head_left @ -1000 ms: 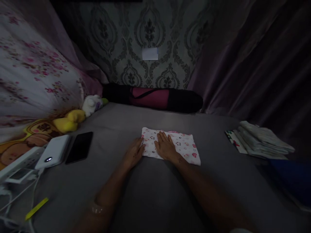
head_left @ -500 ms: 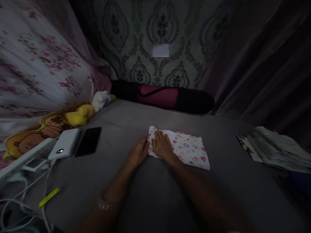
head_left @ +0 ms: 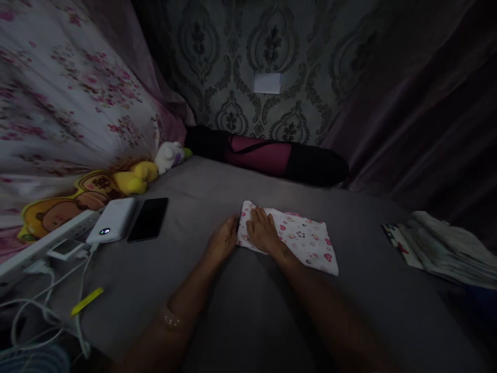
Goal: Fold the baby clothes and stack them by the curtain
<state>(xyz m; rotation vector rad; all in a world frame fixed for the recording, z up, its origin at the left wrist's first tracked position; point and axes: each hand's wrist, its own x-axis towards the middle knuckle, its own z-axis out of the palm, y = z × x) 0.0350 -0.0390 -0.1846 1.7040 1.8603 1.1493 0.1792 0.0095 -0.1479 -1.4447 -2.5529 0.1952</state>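
A folded white cloth (head_left: pixel 306 239) printed with pink hearts and small flowers lies flat on the grey sheet (head_left: pixel 240 311). My right hand (head_left: pixel 262 230) rests palm down on its left part, fingers stretched out and pressing on the fabric. At the cloth's left edge, my left hand (head_left: pixel 225 238) stands on its side with fingers extended along that edge. Its fingertips are partly hidden, and I see nothing held in it.
Left: a black phone (head_left: pixel 148 220), a white power bank (head_left: pixel 112 220), a power strip (head_left: pixel 50 243) with cables, a yellow strip (head_left: pixel 87 301) and plush toys (head_left: pixel 135 178). A black-and-pink long bag (head_left: pixel 260 155) lies along the wall. Folded fabrics (head_left: pixel 446 248) are stacked at right.
The view has shifted slightly, so everything sits a little further right. Both hands stay at the cloth's left side, the right one still flat on it.
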